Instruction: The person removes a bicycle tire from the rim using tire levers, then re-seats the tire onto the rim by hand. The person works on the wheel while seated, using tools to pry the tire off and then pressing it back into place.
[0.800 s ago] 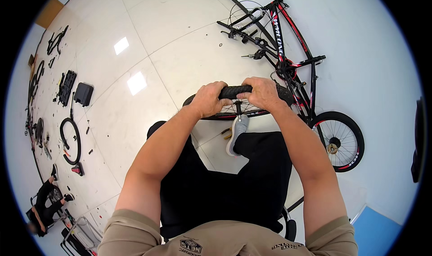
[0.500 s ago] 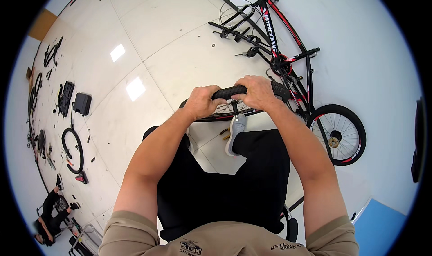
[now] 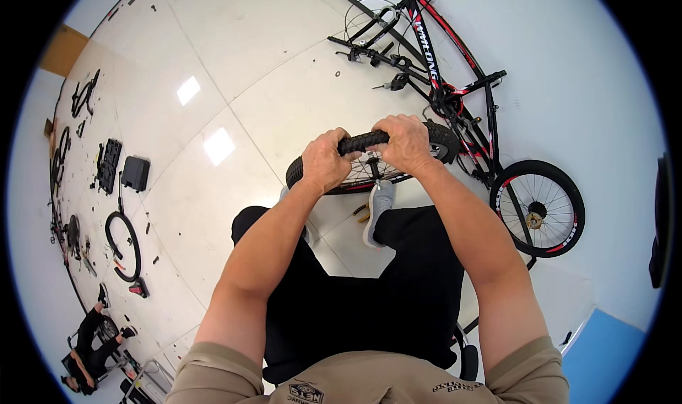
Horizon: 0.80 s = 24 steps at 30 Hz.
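A bicycle wheel with a knobby black tire [image 3: 364, 142] stands in front of my legs, tilted toward me. Its spokes and hub show below the tire, close to my grey shoe. My left hand [image 3: 327, 161] is wrapped round the tire left of the top, the thumb on the inner side. On the other side of a short bare stretch, my right hand [image 3: 406, 144] grips the same tire, fingers curled over it. Part of the rim is hidden behind my hands and forearms.
At the right, a black and red bicycle frame [image 3: 428, 49] leans by the wall, with another wheel [image 3: 538, 209] below it. A black case [image 3: 134, 173], a loose tire [image 3: 123, 246] and small parts lie on the left floor. A seated person [image 3: 92, 347] is at lower left.
The view has shifted slightly. Both hands keep their grip on the tire, and more of the tire shows at both sides of them.
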Available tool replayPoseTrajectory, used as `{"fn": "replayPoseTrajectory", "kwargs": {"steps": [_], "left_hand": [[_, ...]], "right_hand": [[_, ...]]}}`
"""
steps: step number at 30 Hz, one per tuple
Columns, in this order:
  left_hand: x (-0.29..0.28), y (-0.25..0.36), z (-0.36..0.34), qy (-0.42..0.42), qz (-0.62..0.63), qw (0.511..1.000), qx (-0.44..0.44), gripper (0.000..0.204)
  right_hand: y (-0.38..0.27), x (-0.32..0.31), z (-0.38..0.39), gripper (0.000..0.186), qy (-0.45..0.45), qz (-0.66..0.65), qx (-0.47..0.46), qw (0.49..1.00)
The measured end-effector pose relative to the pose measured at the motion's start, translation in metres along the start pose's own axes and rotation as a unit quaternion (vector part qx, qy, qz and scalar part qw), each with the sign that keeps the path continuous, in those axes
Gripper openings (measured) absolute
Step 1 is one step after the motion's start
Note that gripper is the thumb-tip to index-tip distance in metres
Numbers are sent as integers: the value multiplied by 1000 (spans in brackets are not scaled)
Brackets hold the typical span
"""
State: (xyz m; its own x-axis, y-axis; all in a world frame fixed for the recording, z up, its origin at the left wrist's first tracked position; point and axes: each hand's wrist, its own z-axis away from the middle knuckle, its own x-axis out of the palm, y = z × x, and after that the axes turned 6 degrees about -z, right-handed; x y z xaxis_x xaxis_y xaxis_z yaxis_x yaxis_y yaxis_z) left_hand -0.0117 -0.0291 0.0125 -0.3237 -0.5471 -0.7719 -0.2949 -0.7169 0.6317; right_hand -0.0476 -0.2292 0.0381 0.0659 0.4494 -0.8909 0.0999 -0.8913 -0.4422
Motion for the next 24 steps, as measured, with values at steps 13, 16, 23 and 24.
{"fn": "replayPoseTrajectory", "kwargs": {"steps": [13,16,23,24], "left_hand": [[-1,-6,0,-23,-12,1000,10,36],[4,-3,4,12,-17,999,41,34],[7,-7,2,39,-13,998,57,37],[8,-6,2,35,-10,998,60,39]], "right_hand": [[-47,63,70,24,114,-633,457,614],[-35,80,57,21,149,-748,398,510],[-34,79,50,19,94,-850,371,361],[-29,83,51,21,91,-847,366,375]]}}
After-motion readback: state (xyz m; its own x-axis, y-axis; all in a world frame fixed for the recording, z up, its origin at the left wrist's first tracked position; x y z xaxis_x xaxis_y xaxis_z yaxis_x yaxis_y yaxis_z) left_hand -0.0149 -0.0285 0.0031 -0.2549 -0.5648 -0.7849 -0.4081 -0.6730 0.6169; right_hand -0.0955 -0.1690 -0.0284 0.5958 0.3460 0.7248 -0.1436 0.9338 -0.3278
